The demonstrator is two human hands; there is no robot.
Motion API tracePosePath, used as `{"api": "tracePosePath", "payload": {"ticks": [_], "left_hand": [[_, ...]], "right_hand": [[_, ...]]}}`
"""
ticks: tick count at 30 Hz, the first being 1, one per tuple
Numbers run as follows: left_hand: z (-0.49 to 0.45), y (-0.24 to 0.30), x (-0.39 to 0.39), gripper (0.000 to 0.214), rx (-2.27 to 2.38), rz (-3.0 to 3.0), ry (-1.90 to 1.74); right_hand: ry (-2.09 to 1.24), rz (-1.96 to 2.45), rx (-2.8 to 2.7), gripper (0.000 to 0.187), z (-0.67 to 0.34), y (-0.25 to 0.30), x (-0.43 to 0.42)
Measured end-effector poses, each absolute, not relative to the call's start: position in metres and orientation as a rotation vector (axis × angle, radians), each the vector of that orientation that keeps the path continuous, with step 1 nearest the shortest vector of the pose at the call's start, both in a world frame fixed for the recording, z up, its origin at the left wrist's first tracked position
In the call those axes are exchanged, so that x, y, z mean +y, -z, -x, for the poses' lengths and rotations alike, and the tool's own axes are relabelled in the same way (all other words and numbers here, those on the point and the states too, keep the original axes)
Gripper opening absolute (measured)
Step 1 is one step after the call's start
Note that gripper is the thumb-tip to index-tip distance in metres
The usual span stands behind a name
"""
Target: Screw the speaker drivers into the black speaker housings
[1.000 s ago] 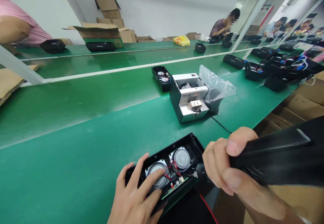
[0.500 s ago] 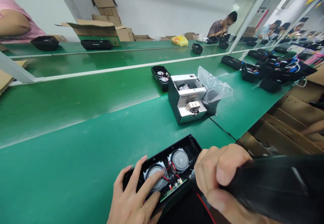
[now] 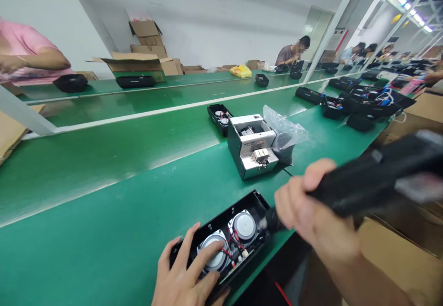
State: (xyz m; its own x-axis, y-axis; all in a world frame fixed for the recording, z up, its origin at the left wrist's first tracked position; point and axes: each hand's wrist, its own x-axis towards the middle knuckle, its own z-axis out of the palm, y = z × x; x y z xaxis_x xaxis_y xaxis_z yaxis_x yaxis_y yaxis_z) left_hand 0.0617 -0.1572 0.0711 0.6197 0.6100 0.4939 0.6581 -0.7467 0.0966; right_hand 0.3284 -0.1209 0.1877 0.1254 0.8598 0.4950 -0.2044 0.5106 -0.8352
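An open black speaker housing [image 3: 254,202] lies at the near edge of the green bench, showing two round drivers, red wires and a small circuit board. My left hand [image 3: 187,276] rests flat on its left end, fingers spread over the left driver. My right hand [image 3: 309,216] is wrapped round a black electric screwdriver [image 3: 374,177], whose tip sits at the housing's right end. The tool and hand are blurred by motion.
A silver screw feeder box [image 3: 252,151] stands behind the housing, a clear plastic bag [image 3: 284,128] beside it and another open housing [image 3: 219,114] behind. More black housings [image 3: 360,103] crowd the right. Cardboard boxes [image 3: 138,61] and other people sit beyond the belt.
My right hand has swung the screwdriver's body upward and to the right, while the tip stays at the housing's right end. The view has tilted slightly. My left hand stays on the housing.
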Motion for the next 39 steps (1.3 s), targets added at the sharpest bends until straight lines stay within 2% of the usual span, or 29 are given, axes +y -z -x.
{"api": "tracePosePath", "payload": {"ticks": [2, 5, 7, 10, 15, 20, 24, 28, 33, 39], "left_hand": [[-0.062, -0.068, -0.155, 0.016, -1.059, 2.715, 0.76], [-0.066, -0.058, -0.155, 0.022, -1.127, 2.648, 0.948], [-0.066, -0.053, -0.155, 0.023, -1.119, 2.641, 0.978], [-0.061, -0.059, -0.153, 0.014, -1.072, 2.686, 0.815], [-0.054, -0.078, -0.146, 0.009, -0.91, 2.707, 0.631], [-0.061, -0.071, -0.149, 0.006, -0.95, 2.701, 0.802], [-0.067, -0.058, -0.154, 0.015, -1.111, 2.679, 1.01], [-0.07, -0.057, -0.156, 0.013, -1.129, 2.689, 1.029], [-0.074, -0.077, -0.162, 0.012, -1.199, 2.731, 0.926], [-0.08, -0.087, -0.169, 0.024, -1.358, 2.765, 0.911]], "right_hand": [[-0.654, 0.598, -1.078, 0.026, -0.345, -0.2, -0.08], [-0.466, 0.694, -1.084, 0.032, -0.361, -0.205, -0.017], [-0.462, 0.779, -1.131, 0.037, -0.364, -0.201, 0.013], [-0.541, 0.876, -1.221, 0.041, -0.363, -0.194, 0.029], [-0.808, 0.984, -1.369, 0.046, -0.362, -0.186, 0.003], [-0.956, 0.957, -1.336, 0.036, -0.375, -0.169, -0.038], [-0.97, 0.903, -1.239, 0.042, -0.388, -0.164, -0.055], [-0.88, 0.911, -1.186, 0.038, -0.389, -0.177, -0.062], [-0.828, 0.648, -1.069, 0.027, -0.362, -0.213, -0.092], [-1.16, 0.525, -1.21, 0.02, -0.314, -0.219, -0.147]]}}
